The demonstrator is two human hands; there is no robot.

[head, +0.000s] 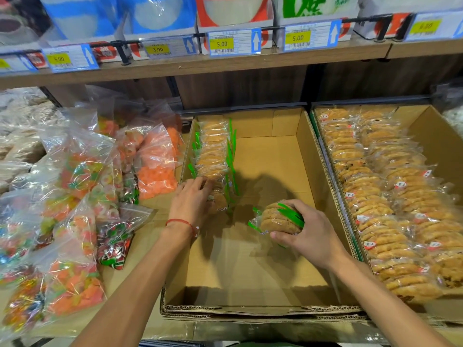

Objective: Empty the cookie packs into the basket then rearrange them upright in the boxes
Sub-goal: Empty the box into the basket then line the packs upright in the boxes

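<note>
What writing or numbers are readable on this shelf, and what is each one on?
"5.00": far-left price tag on the shelf edge.
"3.90": second price tag.
"5.00": third price tag.
"5.00": fourth price tag.
Rightmost price tag: too blurred to read.
Red labels on the cookie packs: too small to read.

Tan shelf (pixel 139 242) bearing 2 cardboard boxes side by side: near-empty box (pixel 250 284), full box (pixel 431 136); candy bags (pixel 75 171) heaped leftmost.

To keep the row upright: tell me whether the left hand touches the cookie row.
Touching. The head view shows the left hand, fingers laid on the cookie row.
</note>
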